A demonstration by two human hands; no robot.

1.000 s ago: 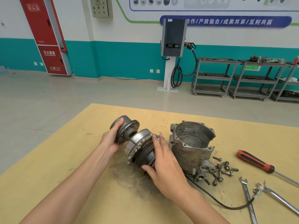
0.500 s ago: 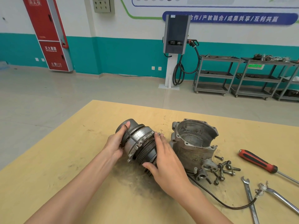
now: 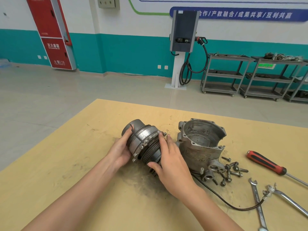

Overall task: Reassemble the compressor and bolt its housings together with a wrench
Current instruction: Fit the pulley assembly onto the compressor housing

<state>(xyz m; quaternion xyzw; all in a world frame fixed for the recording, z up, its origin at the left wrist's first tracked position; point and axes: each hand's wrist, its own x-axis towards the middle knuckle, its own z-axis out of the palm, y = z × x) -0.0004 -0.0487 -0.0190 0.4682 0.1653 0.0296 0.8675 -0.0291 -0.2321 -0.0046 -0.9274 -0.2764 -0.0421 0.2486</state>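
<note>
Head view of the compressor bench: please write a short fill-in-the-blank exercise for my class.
1. The screwdriver has a ____ and black handle.
2. The loose bolts lie on the ____ side of the open housing.
3. Both hands hold the ____ assembly.

Answers: red; right; pulley

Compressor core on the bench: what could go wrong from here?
1. A thin black wire crosses the core where the left hand presses the end cap on; it could get pinched in that seam.
2. The right hand steadies the ribbed end; the round core may roll on the table if released.
3. Loose bolts lie beside the open housing; a nudge could scatter them.
</note>
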